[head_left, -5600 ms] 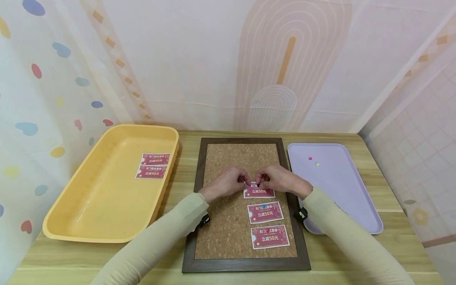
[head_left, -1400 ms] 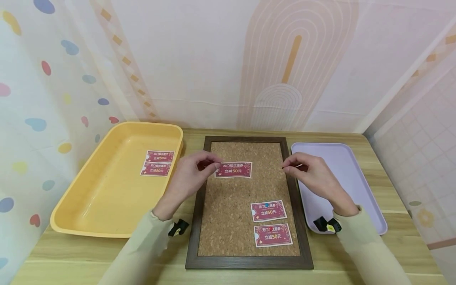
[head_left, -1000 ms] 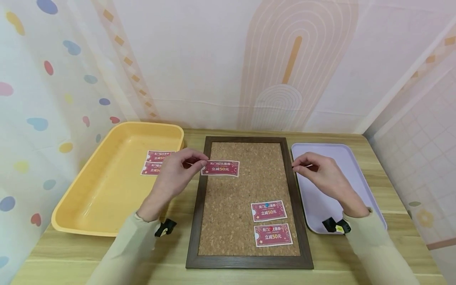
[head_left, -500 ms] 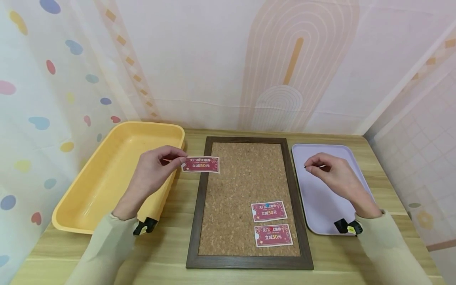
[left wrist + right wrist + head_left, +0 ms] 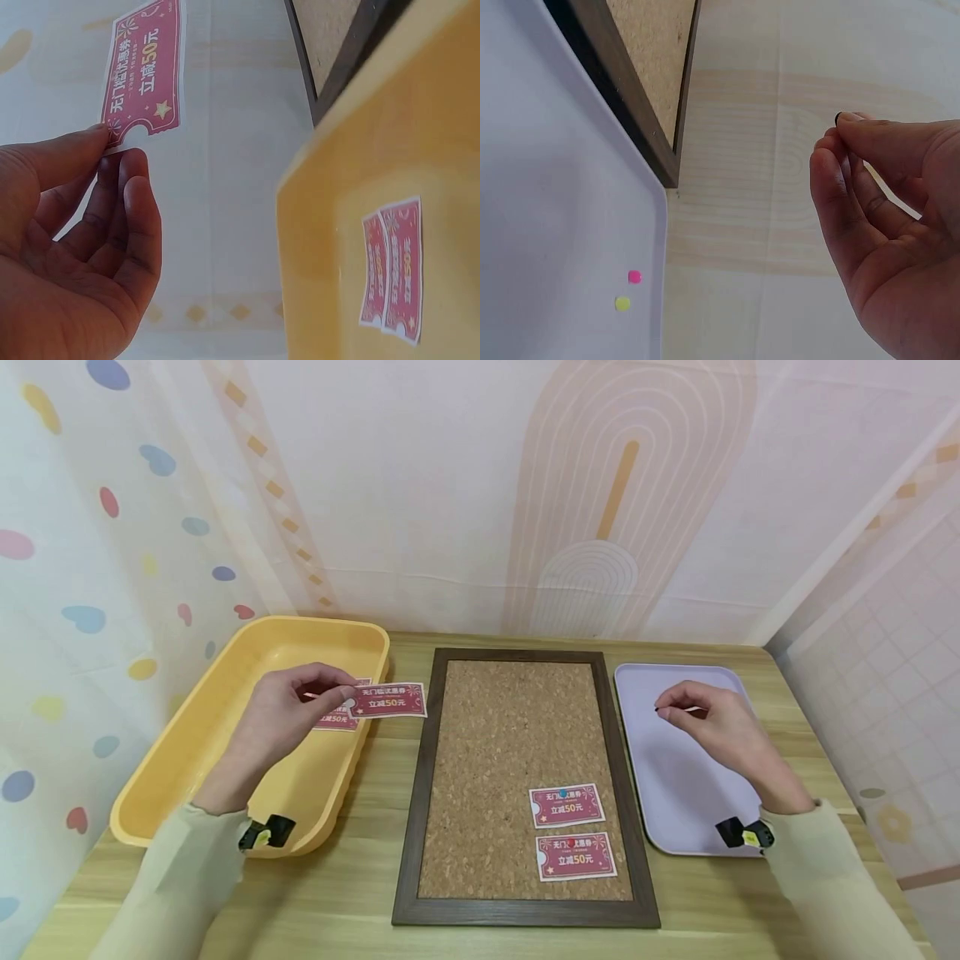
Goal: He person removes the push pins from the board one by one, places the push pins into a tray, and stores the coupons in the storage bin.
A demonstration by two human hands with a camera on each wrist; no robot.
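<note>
My left hand (image 5: 273, 714) pinches a red paper coupon (image 5: 387, 701) by its left end, between thumb and fingers. The coupon is held up over the yellow tray's right rim, overlapping two more coupons (image 5: 394, 274) that lie in the tray. In the right wrist view, my right hand (image 5: 889, 217) pinches a small black thumbtack (image 5: 838, 118), mostly hidden by the fingertips. That hand hovers over the lilac tray. On the cork board (image 5: 502, 735), one coupon (image 5: 567, 810) bears a blue thumbtack (image 5: 563, 793), and a lower coupon (image 5: 577, 862) bears a red thumbtack (image 5: 572, 843).
The deep yellow tray (image 5: 322, 831) stands left of the framed board, with the lilac tray (image 5: 697, 827) close on its right. A pink thumbtack (image 5: 634, 277) and a yellow thumbtack (image 5: 622, 304) lie in the lilac tray. A patterned curtain (image 5: 420, 510) hangs behind the table.
Earlier both hands were at a third coupon on the board. That coupon came off and moved left with my left hand to the yellow tray; my right hand moved right with the black thumbtack.
</note>
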